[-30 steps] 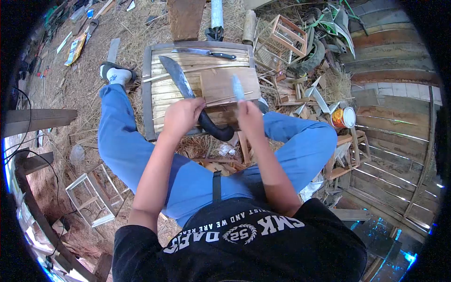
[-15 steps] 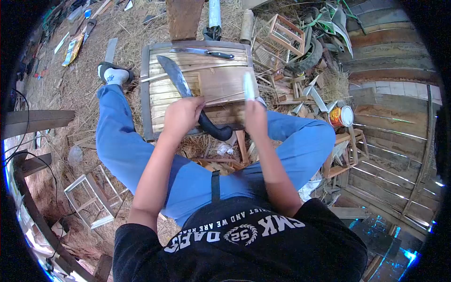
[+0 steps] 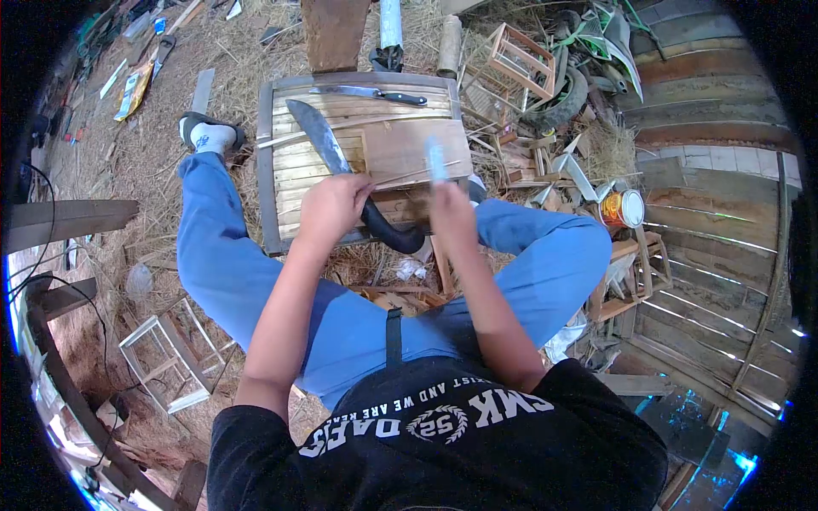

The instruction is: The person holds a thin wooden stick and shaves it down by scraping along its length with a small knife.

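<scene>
At the far left, on the straw-strewn ground, we see a pale frame (image 3: 175, 362). Further right, between the knees, stands a slatted table (image 3: 266, 170). Across it slants a machete (image 3: 315, 132), its black handle pointing toward the body. Beside the machete, the left hand (image 3: 331, 209) is pinched, thumb and fingers together on the end of a thin stick (image 3: 416, 174). A kitchen knife (image 3: 362, 92) lies along the table's far side. The stick reaches rightward across a flat board (image 3: 396, 146). The right hand (image 3: 452, 211) is curled tight round a small blade (image 3: 435, 159), blurred and upward-pointing; we cannot tell whether blade and stick touch. Well to the right sits a can (image 3: 630, 209).
</scene>
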`<act>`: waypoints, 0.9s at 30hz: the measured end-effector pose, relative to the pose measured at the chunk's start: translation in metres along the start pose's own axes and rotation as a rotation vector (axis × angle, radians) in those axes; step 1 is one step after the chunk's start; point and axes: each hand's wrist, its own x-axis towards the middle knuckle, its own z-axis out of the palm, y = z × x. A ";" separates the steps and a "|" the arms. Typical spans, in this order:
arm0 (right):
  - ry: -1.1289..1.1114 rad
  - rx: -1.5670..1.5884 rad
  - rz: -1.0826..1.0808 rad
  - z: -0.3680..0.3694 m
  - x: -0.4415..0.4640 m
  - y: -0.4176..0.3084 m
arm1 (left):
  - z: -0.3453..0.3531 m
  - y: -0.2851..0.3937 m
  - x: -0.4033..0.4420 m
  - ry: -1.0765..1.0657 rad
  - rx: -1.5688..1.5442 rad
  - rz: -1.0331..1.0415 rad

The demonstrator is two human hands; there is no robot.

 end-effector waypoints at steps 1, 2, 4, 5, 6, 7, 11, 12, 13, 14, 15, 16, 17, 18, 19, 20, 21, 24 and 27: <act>-0.041 -0.022 -0.001 0.011 -0.008 -0.009 | -0.001 0.000 0.000 -0.004 0.002 0.003; -0.083 -0.042 -0.001 0.018 -0.012 -0.015 | 0.000 -0.001 -0.001 -0.006 0.006 0.006; -0.113 -0.032 0.031 0.011 -0.013 -0.030 | 0.002 -0.002 -0.002 0.091 -0.009 0.063; -0.147 -0.029 0.059 0.009 -0.012 -0.034 | 0.002 -0.003 -0.002 0.093 -0.004 0.065; -0.149 -0.027 0.058 0.010 -0.008 -0.028 | 0.000 -0.002 -0.001 0.054 -0.011 0.044; -0.138 -0.034 0.078 0.008 -0.001 -0.017 | -0.001 0.000 -0.002 0.013 -0.020 0.019; -0.065 0.011 0.131 -0.018 0.015 0.001 | -0.004 0.006 -0.002 -0.015 -0.020 -0.033; -0.052 0.006 0.170 -0.022 0.021 0.005 | -0.001 0.004 -0.002 0.039 -0.023 -0.009; -0.030 -0.021 0.179 -0.022 0.025 0.011 | 0.000 0.003 -0.002 0.093 -0.025 0.016; -0.028 -0.021 0.180 -0.024 0.028 0.016 | 0.001 0.002 -0.002 0.091 -0.025 0.018; -0.034 -0.029 0.183 -0.025 0.030 0.017 | -0.001 0.004 -0.002 0.075 -0.035 -0.004; -0.041 -0.037 0.185 -0.026 0.032 0.018 | -0.002 0.005 -0.001 0.059 -0.046 -0.026; -0.043 -0.036 0.187 -0.023 0.034 0.025 | -0.001 0.004 -0.001 0.056 -0.045 -0.028; -0.013 -0.070 0.176 -0.018 0.035 0.030 | 0.001 0.002 -0.001 0.064 -0.056 -0.018; 0.016 -0.103 0.164 -0.014 0.036 0.035 | 0.001 0.002 -0.001 0.072 -0.067 -0.009; 0.012 -0.104 0.166 -0.013 0.036 0.041 | 0.002 0.002 -0.001 0.070 -0.067 -0.013; 0.003 -0.107 0.157 -0.016 0.034 0.035 | 0.002 0.005 -0.002 0.090 -0.034 -0.001; -0.025 -0.090 0.185 -0.022 0.029 0.018 | 0.004 0.006 -0.005 0.123 0.018 0.025; -0.047 -0.078 0.216 -0.024 0.025 0.014 | 0.008 0.006 -0.007 0.146 0.053 0.054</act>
